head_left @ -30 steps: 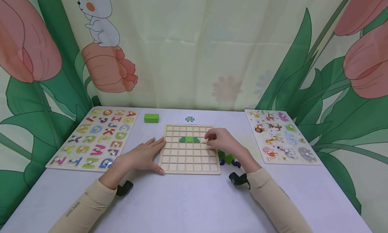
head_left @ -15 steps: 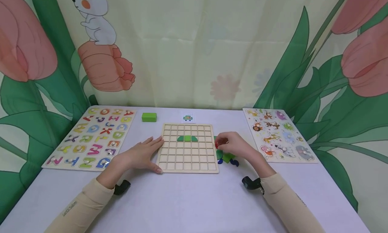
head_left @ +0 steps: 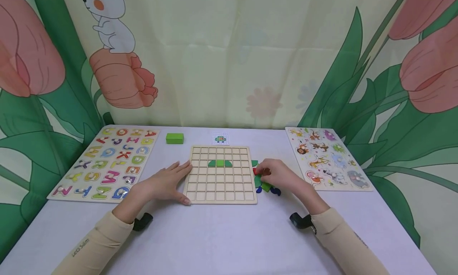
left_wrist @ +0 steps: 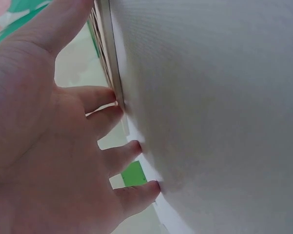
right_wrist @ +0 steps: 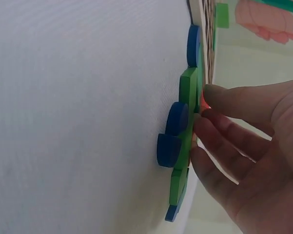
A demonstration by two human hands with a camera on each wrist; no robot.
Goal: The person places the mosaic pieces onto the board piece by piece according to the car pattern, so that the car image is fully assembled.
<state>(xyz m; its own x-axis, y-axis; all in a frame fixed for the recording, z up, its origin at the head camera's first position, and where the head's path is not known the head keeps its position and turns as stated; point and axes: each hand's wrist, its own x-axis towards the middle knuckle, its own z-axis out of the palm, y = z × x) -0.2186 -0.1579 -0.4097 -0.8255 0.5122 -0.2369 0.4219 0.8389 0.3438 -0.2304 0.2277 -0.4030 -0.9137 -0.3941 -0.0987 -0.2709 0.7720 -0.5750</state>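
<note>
A wooden grid board (head_left: 220,187) lies at the middle of the white table, with a green dome of pieces (head_left: 220,163) set in its upper rows. My left hand (head_left: 180,181) lies flat on the table, its straight fingers (left_wrist: 107,105) against the board's left edge. My right hand (head_left: 262,172) is over a small pile of green pieces (right_wrist: 186,126) and blue pieces (right_wrist: 171,139) just right of the board. Its fingertips pinch a red piece (head_left: 255,171), which is mostly hidden between the fingers (right_wrist: 219,124) in the right wrist view.
A green block (head_left: 175,138) and a small pattern card (head_left: 220,139) sit behind the board. An alphabet puzzle (head_left: 107,161) lies at the left and an animal puzzle (head_left: 327,157) at the right. A printed curtain hangs close behind the table.
My right hand has drawn back off the board's right side to the pile of pieces and now pinches a red one. My left hand has stayed put.
</note>
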